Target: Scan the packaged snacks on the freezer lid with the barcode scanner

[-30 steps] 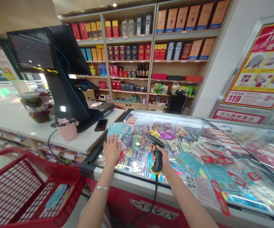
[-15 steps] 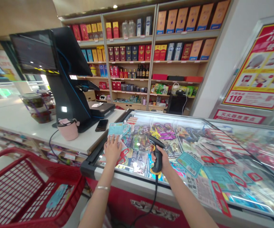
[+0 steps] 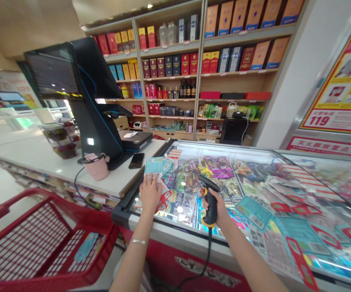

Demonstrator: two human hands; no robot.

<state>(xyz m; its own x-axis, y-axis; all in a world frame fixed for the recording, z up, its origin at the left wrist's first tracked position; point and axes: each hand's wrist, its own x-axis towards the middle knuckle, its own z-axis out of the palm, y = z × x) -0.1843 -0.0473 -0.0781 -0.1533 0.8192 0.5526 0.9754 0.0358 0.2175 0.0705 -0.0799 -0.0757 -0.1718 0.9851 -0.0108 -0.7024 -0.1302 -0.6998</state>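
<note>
My right hand (image 3: 217, 208) is wrapped round the grip of a black and yellow handheld barcode scanner (image 3: 209, 205), held over the glass top of the chest freezer (image 3: 190, 227). Its cable hangs down in front. My left hand (image 3: 150, 194) lies flat with fingers out on the lower end of a light blue card-like packet (image 3: 154, 165) at the freezer's left side. More blue and red packets lie beside it, partly hidden by the hand. On the right part of the glass are several blue packets (image 3: 253, 211) and red-and-white packets (image 3: 301, 259).
At left, a white counter (image 3: 114, 178) carries a checkout screen (image 3: 54, 73), a pink pot (image 3: 96, 167) and a phone (image 3: 137, 160). A red shopping cart (image 3: 81, 219) with packets inside stands below. Shelves (image 3: 169, 81) of boxes and bottles line the back.
The view has turned slightly left, so everything sits a little further right. Both hands keep their places over the freezer, the right still holding the barcode scanner.
</note>
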